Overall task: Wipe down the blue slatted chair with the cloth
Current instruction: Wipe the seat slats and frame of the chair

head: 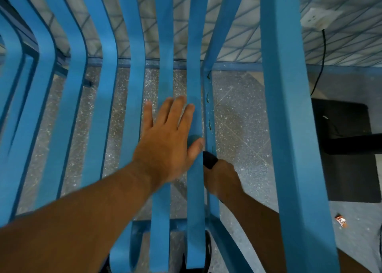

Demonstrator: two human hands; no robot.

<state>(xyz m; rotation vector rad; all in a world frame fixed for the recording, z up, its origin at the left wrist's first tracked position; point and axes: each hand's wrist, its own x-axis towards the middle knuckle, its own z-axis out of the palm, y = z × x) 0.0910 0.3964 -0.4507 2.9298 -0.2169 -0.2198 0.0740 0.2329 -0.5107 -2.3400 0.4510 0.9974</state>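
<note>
- Head view looks straight down through the blue chair [134, 76]; its slats run up the picture and fill most of it, with the speckled floor [237, 107] showing through the gaps.
- The cloth [209, 160] is a small dark wad right up against the thin side rail [209, 111], just right of the slat nearest that rail, about mid-frame.
- The right hand [222, 179] comes in under the wide armrest [289, 128], fingers curled tight round the cloth so only the tip pokes out.
- The left hand [167, 148] lies flat on top of the slats just left of the cloth, fingers straight and a bit spread, thumb touching the slat next to the rail. It's holding nothing.
- Further out on the right: a black mat [347, 169] on the floor, a white wall socket [316, 18] with a dark cord [321, 61] hanging down, and a small orange wrapper [341, 221].
</note>
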